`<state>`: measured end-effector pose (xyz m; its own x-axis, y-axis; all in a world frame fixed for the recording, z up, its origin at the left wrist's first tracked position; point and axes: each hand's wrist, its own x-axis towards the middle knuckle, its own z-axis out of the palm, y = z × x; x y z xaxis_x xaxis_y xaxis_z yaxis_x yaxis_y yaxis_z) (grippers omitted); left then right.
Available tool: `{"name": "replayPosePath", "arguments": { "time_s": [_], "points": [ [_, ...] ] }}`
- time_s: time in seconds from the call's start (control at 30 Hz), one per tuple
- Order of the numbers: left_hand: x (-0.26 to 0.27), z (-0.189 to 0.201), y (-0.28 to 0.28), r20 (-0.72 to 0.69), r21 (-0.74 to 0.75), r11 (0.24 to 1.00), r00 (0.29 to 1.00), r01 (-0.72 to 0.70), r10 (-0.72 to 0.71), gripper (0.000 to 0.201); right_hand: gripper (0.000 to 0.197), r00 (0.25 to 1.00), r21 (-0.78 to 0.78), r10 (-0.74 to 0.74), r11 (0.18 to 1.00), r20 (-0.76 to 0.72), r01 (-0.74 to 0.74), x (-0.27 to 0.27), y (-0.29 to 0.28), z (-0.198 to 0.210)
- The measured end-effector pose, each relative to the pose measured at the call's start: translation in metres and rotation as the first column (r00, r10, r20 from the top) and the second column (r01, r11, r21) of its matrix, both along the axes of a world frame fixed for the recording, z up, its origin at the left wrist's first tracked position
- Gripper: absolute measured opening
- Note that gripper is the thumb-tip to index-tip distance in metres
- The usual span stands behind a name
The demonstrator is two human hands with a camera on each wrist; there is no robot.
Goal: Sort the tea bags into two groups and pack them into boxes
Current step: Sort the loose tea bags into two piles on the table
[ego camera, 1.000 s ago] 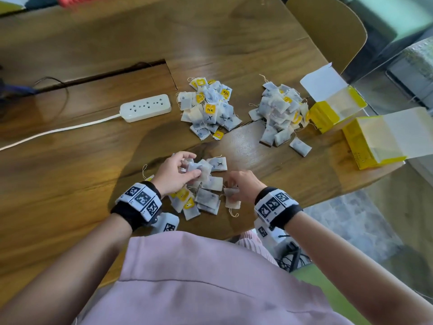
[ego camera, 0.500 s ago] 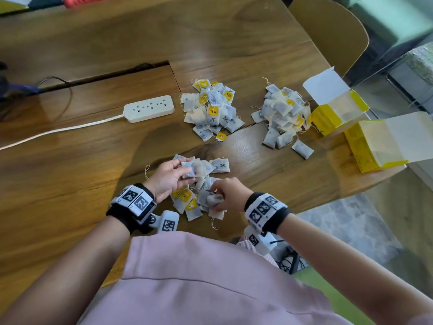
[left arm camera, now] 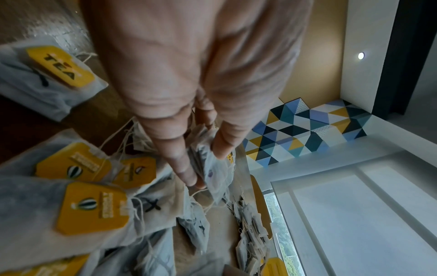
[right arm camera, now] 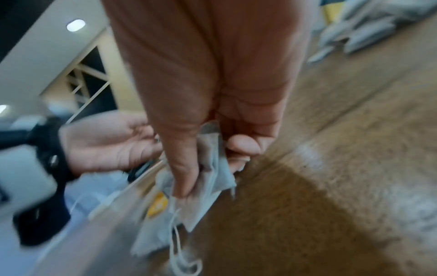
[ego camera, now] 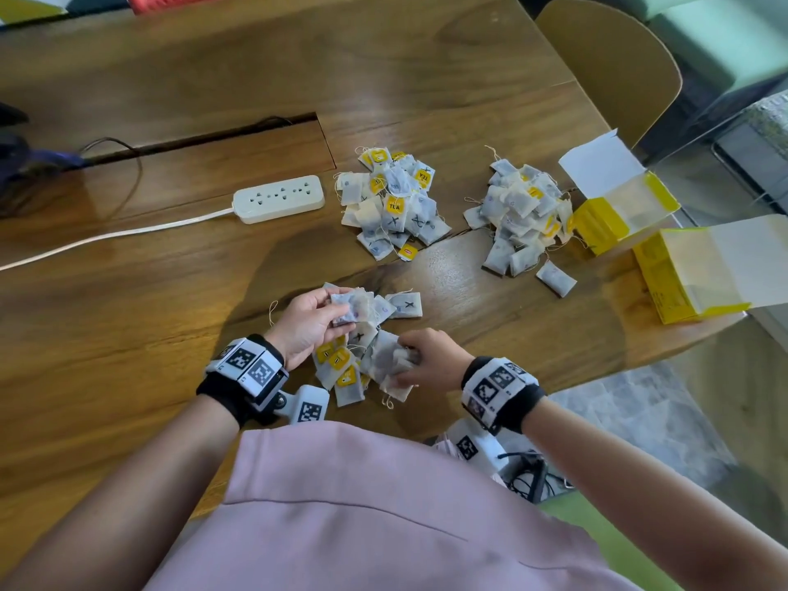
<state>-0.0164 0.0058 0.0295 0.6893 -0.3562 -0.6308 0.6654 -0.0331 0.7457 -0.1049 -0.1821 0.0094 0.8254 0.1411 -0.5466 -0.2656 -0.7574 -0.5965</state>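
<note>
Already both full: left hand (ego camera: 308, 324) pinches white paper tea bags (ego camera: 356, 308), right hand (ego camera: 430, 359) clutches more; dangling strings could snag the unsorted heap (ego camera: 341, 368) near the wooden worktop (ego camera: 128, 292) edge.

White power strip (ego camera: 279, 198) with cord on wooden table (ego camera: 128, 292), tan chair (ego camera: 614, 66) behind

White tea bags (ego camera: 366, 347) in three heaps beside two open yellow boxes (ego camera: 618, 215) on their sides
</note>
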Motion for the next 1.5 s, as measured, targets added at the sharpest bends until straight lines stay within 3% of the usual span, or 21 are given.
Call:
{"name": "replayPosePath", "arguments": {
  "time_s": [0.07,0.13,0.2,0.3,0.37,0.43,0.53,0.73,0.93,1.0,1.13,1.27,1.5],
  "points": [
    [0.0,0.0,-0.001,0.012,0.008,1.0,1.0,0.021,-0.021,0.023,0.027,0.993,0.14,-0.114,0.983,-0.023,0.116,-0.001,-0.008,0.002],
    [-0.002,0.001,-0.002,0.048,0.018,0.998,0.997,0.066,-0.067,0.032,0.034,0.977,0.287,-0.198,0.934,-0.073,0.211,-0.001,-0.014,0.008],
    [-0.004,0.002,-0.004,0.102,0.049,0.988,0.983,0.147,-0.151,0.038,0.033,0.952,0.432,-0.268,0.848,-0.149,0.307,0.0,-0.018,0.012],
    [-0.007,0.005,-0.011,0.094,0.108,0.968,0.967,0.228,-0.239,0.028,0.024,0.9,0.543,-0.33,0.718,-0.286,0.436,0.0,-0.022,0.017],
    [-0.008,0.006,-0.016,0.033,0.106,0.955,0.959,0.276,-0.281,0.019,0.024,0.885,0.559,-0.341,0.687,-0.317,0.465,0.0,-0.023,0.017],
    [-0.01,0.006,-0.02,0.004,0.107,0.939,0.944,0.328,-0.33,0.026,0.026,0.89,0.568,-0.332,0.686,-0.313,0.455,0.001,-0.021,0.018],
    [-0.014,0.001,-0.025,0.117,0.304,0.875,0.897,0.375,-0.425,0.026,0.031,0.899,0.585,-0.315,0.683,-0.305,0.437,0.002,-0.018,0.019],
    [-0.013,-0.003,-0.028,0.135,0.316,0.887,0.91,0.337,-0.393,0.017,0.045,0.865,0.473,-0.419,0.724,-0.278,0.502,0.002,-0.018,0.014],
    [-0.011,-0.003,-0.024,0.126,0.311,0.914,0.942,0.259,-0.31,0.027,0.017,0.783,0.556,-0.518,0.559,-0.346,0.615,0.002,-0.021,0.014],
    [-0.011,-0.004,-0.023,0.121,0.3,0.923,0.95,0.241,-0.287,0.028,0.025,0.766,0.591,-0.492,0.495,-0.413,0.637,0.002,-0.023,0.015],
    [-0.014,-0.003,-0.023,0.125,0.272,0.935,0.955,0.229,-0.27,0.013,0.032,0.74,0.604,-0.475,0.435,-0.476,0.667,0.005,-0.019,0.022],
    [-0.014,-0.002,-0.022,0.114,0.259,0.936,0.955,0.238,-0.274,0.017,0.035,0.678,0.575,-0.509,0.372,-0.531,0.729,0.008,-0.017,0.023],
    [-0.013,0.0,-0.023,0.084,0.271,0.93,0.956,0.25,-0.282,0.014,0.037,0.656,0.569,-0.513,0.342,-0.554,0.748,0.01,-0.015,0.022]
  ]
}}
